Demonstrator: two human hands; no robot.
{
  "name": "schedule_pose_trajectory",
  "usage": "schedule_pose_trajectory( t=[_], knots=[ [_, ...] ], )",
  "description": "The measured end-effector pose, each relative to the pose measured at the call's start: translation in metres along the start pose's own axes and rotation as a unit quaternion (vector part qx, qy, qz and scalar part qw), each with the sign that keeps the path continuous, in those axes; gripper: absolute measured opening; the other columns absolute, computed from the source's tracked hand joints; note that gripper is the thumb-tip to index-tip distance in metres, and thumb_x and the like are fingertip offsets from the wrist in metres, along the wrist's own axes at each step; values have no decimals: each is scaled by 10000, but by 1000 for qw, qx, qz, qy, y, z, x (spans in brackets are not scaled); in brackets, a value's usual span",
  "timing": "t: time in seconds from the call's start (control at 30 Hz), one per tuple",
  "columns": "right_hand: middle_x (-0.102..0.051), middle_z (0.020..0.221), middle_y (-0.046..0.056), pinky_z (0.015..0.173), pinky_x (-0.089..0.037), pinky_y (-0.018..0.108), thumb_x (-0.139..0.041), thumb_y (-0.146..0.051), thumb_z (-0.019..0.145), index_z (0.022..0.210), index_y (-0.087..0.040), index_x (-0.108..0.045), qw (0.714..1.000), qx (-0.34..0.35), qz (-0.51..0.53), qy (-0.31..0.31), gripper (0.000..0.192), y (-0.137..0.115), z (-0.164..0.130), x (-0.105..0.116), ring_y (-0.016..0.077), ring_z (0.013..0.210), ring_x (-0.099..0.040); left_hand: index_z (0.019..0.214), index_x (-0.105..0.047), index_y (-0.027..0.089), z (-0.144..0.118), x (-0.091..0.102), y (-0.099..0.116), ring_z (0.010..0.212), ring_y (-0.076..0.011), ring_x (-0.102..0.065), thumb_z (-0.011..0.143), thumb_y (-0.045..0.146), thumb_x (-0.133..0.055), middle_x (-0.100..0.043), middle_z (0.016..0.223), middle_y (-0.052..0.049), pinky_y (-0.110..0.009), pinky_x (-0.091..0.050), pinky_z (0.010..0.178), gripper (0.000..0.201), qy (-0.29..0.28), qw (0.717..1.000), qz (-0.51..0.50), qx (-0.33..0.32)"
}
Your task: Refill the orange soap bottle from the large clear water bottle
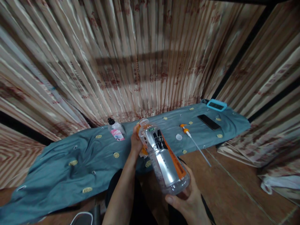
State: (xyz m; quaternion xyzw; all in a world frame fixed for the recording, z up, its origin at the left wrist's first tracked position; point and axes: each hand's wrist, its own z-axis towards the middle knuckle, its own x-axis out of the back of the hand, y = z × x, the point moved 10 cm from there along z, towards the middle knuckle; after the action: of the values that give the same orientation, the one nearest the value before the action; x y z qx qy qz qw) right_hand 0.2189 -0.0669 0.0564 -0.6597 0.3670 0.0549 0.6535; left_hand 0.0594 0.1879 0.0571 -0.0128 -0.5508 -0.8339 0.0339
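Observation:
A large clear plastic drink bottle (pixel 161 156) with a silver, orange and black label is tilted in front of me, its uncapped neck pointing up and away. My right hand (pixel 187 197) is closed around its base. Beside the bottle's neck, my left hand (pixel 136 140) is closed on an orange container (pixel 144 150), mostly hidden behind the clear bottle and the fingers. To the right, an orange-and-white pump head (pixel 186 129) with a long dip tube lies on the cloth, the tube end jutting past the edge. Near it is a round whitish cap (pixel 178 137).
A blue-green cloth (pixel 63 178) with yellow patterns covers the narrow surface. On it are a clear bottle (pixel 117 132) with a black top and pink label, a black phone (pixel 208 122) and a blue-framed device (pixel 216 105). Patterned curtains (pixel 140 62) hang behind.

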Motion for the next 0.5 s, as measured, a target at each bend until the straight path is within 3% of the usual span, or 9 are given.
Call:
schedule_pose_trajectory(
  t=[0.13,0.5],
  knots=[
    [-829,1220,75,850,-676,339,-1051,-156,475,1338,-296,-521,999,-10,-26,-31,1022,2,1,-2,322,1083,-817,1187,-655,228,0,0,1,1170,-278,-710,818,305,-689,-736,1265,-105,-459,-547,1088,379,7,1000,17,14],
    [-827,1210,72,886,-669,328,-1053,-171,478,1315,-271,-574,1000,-6,-5,-19,969,-11,0,-10,294,1090,-810,1200,-661,190,1,-3,3,1201,-258,-673,827,256,-688,-722,1253,-104,-406,-496,1119,380,-3,1000,15,8]
  ],
)
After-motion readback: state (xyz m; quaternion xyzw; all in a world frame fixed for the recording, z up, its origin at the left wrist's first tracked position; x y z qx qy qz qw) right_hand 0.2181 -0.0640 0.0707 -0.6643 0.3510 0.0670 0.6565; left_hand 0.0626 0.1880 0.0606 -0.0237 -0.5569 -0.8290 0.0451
